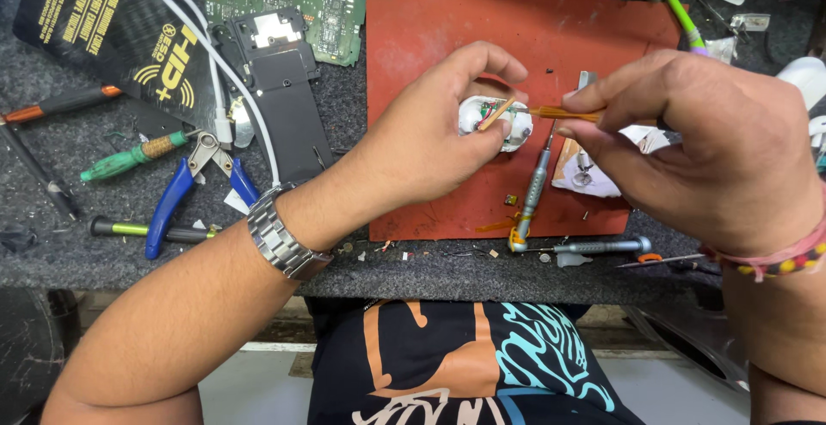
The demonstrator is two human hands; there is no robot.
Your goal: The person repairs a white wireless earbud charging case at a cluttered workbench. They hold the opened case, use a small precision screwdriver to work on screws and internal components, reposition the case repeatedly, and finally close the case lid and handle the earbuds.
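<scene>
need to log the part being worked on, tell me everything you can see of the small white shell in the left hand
The small white shell is a rounded, glossy, plastic-looking casing, opened so its inside faces up, showing a tiny green board and coloured bits. The left hand pinches it between thumb and fingers just above the red mat. A thin orange-handled tool, held by the right hand, points into its open side. Its underside is hidden.

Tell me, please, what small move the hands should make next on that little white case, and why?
Probably ease the orange stick slightly deeper: the right hand has its tip at the opening of the white case, which the left hand steadies above the red mat.
</scene>
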